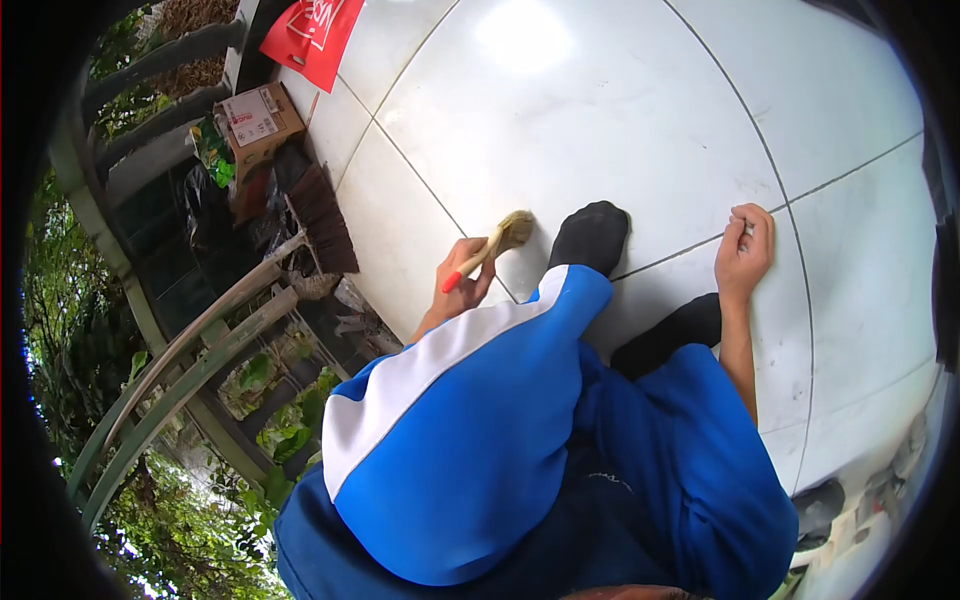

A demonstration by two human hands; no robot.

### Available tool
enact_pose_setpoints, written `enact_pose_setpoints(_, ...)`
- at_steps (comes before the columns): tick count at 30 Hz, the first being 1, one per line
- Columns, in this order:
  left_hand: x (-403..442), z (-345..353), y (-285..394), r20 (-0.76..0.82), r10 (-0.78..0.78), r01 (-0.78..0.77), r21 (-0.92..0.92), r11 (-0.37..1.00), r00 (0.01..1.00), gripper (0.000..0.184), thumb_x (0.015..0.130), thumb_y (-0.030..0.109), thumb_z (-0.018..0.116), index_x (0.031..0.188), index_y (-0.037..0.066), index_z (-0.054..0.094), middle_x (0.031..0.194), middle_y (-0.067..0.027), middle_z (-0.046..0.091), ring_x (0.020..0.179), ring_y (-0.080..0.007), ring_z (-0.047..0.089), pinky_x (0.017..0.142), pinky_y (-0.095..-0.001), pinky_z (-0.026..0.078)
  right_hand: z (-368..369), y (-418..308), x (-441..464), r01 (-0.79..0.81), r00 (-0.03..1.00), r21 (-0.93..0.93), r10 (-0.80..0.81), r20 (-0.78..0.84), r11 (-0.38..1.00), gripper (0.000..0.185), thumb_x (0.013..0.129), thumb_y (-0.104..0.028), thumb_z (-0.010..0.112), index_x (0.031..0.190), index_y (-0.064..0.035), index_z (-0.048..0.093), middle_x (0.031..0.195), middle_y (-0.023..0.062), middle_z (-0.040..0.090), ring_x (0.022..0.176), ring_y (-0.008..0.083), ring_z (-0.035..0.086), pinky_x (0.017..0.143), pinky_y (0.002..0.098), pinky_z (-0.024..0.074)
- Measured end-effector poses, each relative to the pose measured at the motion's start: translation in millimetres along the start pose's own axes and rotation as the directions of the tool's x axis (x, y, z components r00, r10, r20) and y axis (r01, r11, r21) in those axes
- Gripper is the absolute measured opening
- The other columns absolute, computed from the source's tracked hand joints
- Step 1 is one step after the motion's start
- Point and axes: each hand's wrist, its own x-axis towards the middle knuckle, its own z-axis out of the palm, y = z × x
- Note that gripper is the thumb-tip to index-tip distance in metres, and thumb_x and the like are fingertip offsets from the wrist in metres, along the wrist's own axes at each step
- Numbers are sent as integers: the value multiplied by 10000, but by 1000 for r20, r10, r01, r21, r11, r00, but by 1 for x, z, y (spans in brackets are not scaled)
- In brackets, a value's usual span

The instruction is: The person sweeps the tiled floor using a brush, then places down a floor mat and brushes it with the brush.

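My left hand (pixel 463 278) is closed around the wooden handle of a brush (pixel 492 250). The handle ends in a red tip near my wrist. Its pale bristles (pixel 515 230) point away from me, at or just above the white tiled floor (pixel 640 130); whether they touch it I cannot tell. On the other side of my feet, my right hand (pixel 745 250) is low over the tiles by a dark joint line. Its fingers are curled in, and what they hold, if anything, is hidden.
Between my hands are my feet in black socks (pixel 592 236). Brooms (pixel 322 220) lean at the left beside a cardboard box (pixel 258 125) and black plastic bags (pixel 207 205). A red bag (pixel 313 40) lies at the far left. A railing (pixel 160 65) and plants border the floor.
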Motion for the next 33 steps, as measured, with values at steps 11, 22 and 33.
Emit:
enact_pose_setpoints(11,-9,-162,-268,-510,-253,531,526,665,822,276,928,252,679,963,-18,635,853,-190,688,770,-389,672,665,-475,506,-3,-1,-1,1,1000,-10,-1,27,1000,152,878,56,533,969,-5,639,1026,87,636,806,147,624,534,225,492)
enact_pose_setpoints(22,-22,-48,-53,125,-315,334,-170,927,941,268,970,107,626,1189,-40,584,1070,-164,646,959,-232,691,817,-350,590,2,-2,0,-18,999,-45,16,-29,999,154,853,62,557,946,-26,644,1010,76,643,777,141,614,518,230,476)
enact_pose_setpoints(33,2,-168,-221,-51,-212,213,425,880,976,104,934,98,628,987,9,625,837,-145,663,723,-295,675,663,-372,535,-4,-12,3,-49,999,-21,49,-2,999,129,838,60,575,923,-13,637,1003,85,638,709,145,610,510,238,493)
